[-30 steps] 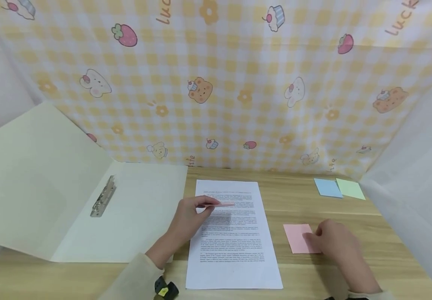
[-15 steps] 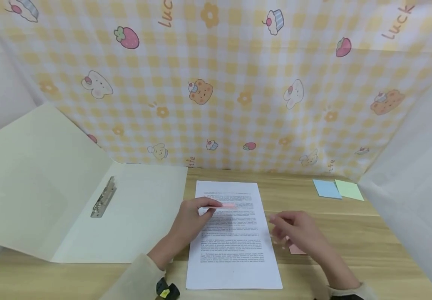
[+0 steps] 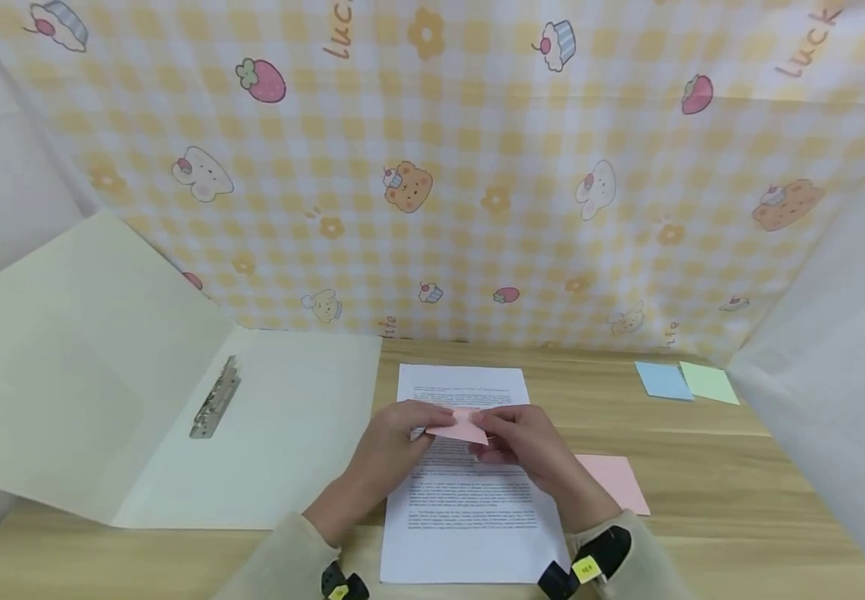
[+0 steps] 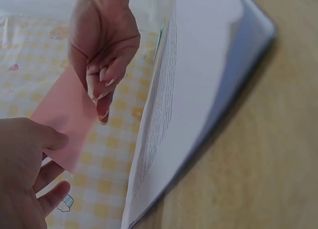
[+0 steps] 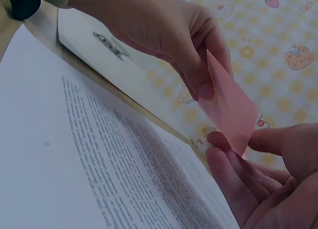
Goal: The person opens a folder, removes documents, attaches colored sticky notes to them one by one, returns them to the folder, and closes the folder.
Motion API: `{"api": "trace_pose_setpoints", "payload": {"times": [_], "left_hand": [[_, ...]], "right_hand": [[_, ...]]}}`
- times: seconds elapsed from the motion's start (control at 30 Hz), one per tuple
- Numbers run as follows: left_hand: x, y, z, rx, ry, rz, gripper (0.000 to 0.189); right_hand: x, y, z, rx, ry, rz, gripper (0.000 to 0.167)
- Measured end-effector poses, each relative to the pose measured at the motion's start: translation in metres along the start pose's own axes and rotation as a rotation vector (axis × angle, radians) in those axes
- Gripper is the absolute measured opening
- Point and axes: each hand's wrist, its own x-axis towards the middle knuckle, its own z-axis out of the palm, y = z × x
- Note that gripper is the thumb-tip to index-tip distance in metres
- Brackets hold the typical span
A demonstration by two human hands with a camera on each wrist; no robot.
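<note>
Above a printed paper sheet [image 3: 470, 546], both hands hold one pink sticky note [image 3: 462, 427]. The left hand [image 3: 387, 446] pinches its left part, thumb on the face in the left wrist view [image 4: 57, 139]. At the opposite end, the right hand [image 3: 533, 446] pinches the edge between thumb and fingers. The note [image 5: 231, 107] looks tilted and clear of the sheet in the right wrist view. More pink notes [image 3: 616, 483] lie right of the sheet, partly covered by the right forearm. The hands hide part of the printed text.
An open pale folder [image 3: 275, 467] with a metal clip [image 3: 215, 398] stands to the left, its cover raised. Blue notes [image 3: 663, 381] and green notes [image 3: 710, 383] lie at the back right of the wooden table [image 3: 747, 500]. A checked curtain [image 3: 462, 208] closes off the back.
The right hand has moved left from the pink notes on the table to the note in the left hand and pinches its right end. The held note has tilted, showing more of its face.
</note>
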Motion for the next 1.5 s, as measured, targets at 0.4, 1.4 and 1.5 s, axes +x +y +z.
{"api": "trace_pose_setpoints", "payload": {"times": [0.4, 1.4, 1.5], "left_hand": [[0.003, -0.008, -0.006, 0.022, 0.049, -0.301, 0.031], [-0.001, -0.046, 0.002, 0.136, -0.129, -0.374, 0.025], [-0.005, -0.041, 0.002, 0.157, -0.126, -0.365, 0.026]], "right_hand": [[0.018, 0.012, 0.015, -0.026, 0.195, -0.042, 0.029], [0.026, 0.030, 0.034, -0.237, 0.253, -0.119, 0.018], [0.026, 0.030, 0.035, -0.242, 0.250, -0.114, 0.018]]}}
